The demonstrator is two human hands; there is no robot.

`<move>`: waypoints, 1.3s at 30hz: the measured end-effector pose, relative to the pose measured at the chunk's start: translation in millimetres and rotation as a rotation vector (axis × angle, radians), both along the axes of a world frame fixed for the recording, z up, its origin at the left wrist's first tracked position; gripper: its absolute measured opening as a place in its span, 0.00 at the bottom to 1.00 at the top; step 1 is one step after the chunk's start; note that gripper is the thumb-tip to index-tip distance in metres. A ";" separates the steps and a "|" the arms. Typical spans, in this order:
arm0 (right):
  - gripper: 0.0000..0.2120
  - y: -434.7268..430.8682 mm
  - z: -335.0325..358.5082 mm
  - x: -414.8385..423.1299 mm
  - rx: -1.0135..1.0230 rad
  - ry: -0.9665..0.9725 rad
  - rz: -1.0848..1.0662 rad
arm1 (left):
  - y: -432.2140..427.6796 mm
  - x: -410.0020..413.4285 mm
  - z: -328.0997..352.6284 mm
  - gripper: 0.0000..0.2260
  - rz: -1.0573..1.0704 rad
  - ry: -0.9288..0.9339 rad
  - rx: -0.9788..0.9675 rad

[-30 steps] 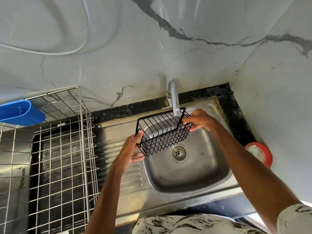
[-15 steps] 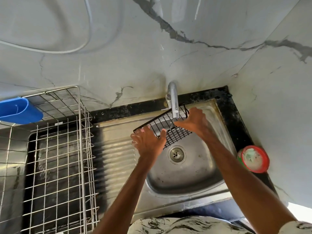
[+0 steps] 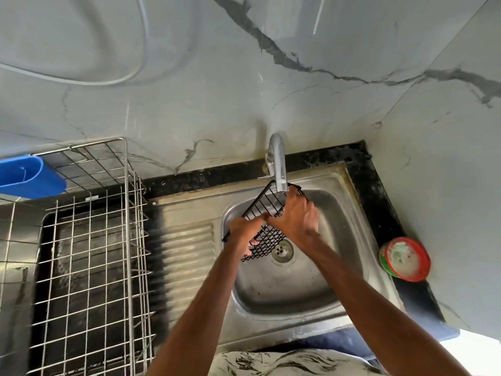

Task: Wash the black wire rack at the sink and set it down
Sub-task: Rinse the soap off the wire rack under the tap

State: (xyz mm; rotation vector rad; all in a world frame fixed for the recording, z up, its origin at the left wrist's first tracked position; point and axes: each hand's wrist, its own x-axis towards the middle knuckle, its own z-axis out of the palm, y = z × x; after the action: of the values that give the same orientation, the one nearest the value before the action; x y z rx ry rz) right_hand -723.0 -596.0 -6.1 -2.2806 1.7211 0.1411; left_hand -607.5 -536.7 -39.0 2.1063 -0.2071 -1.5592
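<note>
The black wire rack (image 3: 264,206) hangs tilted over the steel sink basin (image 3: 292,283), right under the tap spout (image 3: 279,169). My left hand (image 3: 245,230) grips its near left side, fingers curled through the mesh. My right hand (image 3: 296,215) lies over the rack's right part and covers much of it, fingers wrapped on the wire. The rack's lower mesh edge shows just left of the drain (image 3: 282,251). I cannot tell whether water runs from the tap.
A large steel wire dish basket (image 3: 89,256) stands on the counter at left, with a blue plastic holder (image 3: 29,176) clipped to its back corner. A ribbed drainboard (image 3: 187,256) lies between basket and basin. A red-rimmed tub (image 3: 405,259) sits on the black ledge at right.
The rack has been turned from open-side-up to steeply tilted and brought closer under the spout. Both hands have come closer together on it, the right one moving over its top.
</note>
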 end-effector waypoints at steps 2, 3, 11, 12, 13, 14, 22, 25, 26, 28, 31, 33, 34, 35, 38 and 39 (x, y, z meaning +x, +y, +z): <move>0.46 0.8 -5.4 -2.7 -0.009 -0.023 0.008 | -0.5 -1.0 -4.3 0.40 -0.012 0.009 0.024; 0.46 0.7 -8.2 -4.0 -0.014 -0.029 0.019 | -0.9 -1.1 -6.4 0.38 0.001 0.010 0.027; 0.38 11.4 -23.3 -15.2 0.037 -0.184 0.294 | 2.8 -0.1 -16.1 0.39 0.040 -0.045 0.019; 0.38 14.7 -23.0 -13.3 0.056 -0.202 0.330 | 4.3 0.1 -18.8 0.39 0.047 -0.037 0.019; 0.38 17.2 -22.4 -11.3 0.074 -0.198 0.358 | 6.0 0.1 -20.6 0.39 0.058 -0.034 0.016; 0.39 17.9 -22.8 -9.8 0.089 -0.182 0.381 | 8.2 0.5 -23.9 0.39 0.072 -0.032 0.012; 0.33 -17.0 -22.7 -20.5 0.350 -0.349 0.329 | 35.2 -0.5 -26.0 0.24 0.027 0.005 0.024; 0.35 -24.0 -25.5 -28.9 0.433 -0.301 0.210 | 40.5 -5.2 -26.0 0.23 -0.039 -0.035 0.023; 0.36 -21.6 -23.7 -29.6 0.442 -0.296 0.202 | 40.8 -6.7 -25.8 0.24 -0.050 -0.050 0.019; 0.34 -11.2 -18.2 -29.2 0.400 -0.348 0.242 | 40.6 -9.1 -24.4 0.26 -0.066 -0.086 0.015; 0.37 3.3 -13.4 -27.8 0.347 -0.385 0.366 | 41.7 -9.6 -22.8 0.20 -0.053 -0.119 -0.004; 0.37 1.0 -18.2 -29.7 0.341 -0.396 0.384 | 43.3 -7.7 -21.6 0.19 -0.039 -0.104 -0.005; 0.35 -3.1 -21.0 -31.1 0.350 -0.399 0.363 | 44.2 -6.1 -20.8 0.19 -0.029 -0.093 -0.001; 0.33 -9.1 -26.0 -33.5 0.369 -0.387 0.321 | 44.8 -4.8 -21.0 0.20 -0.014 -0.077 0.003; 0.41 -28.0 -28.5 -37.8 0.458 -0.361 0.136 | 47.6 -2.1 -24.1 0.21 0.042 -0.035 -0.012; 0.46 -31.8 -27.8 -37.7 0.470 -0.358 0.108 | 48.7 -2.3 -26.7 0.21 0.047 -0.032 -0.014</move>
State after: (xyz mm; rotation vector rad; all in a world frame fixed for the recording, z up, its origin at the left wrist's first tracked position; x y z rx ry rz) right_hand -760.7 -627.9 -33.9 -1.9102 1.2317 0.1320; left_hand -609.8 -488.1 -65.7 2.1112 -0.1783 -1.4938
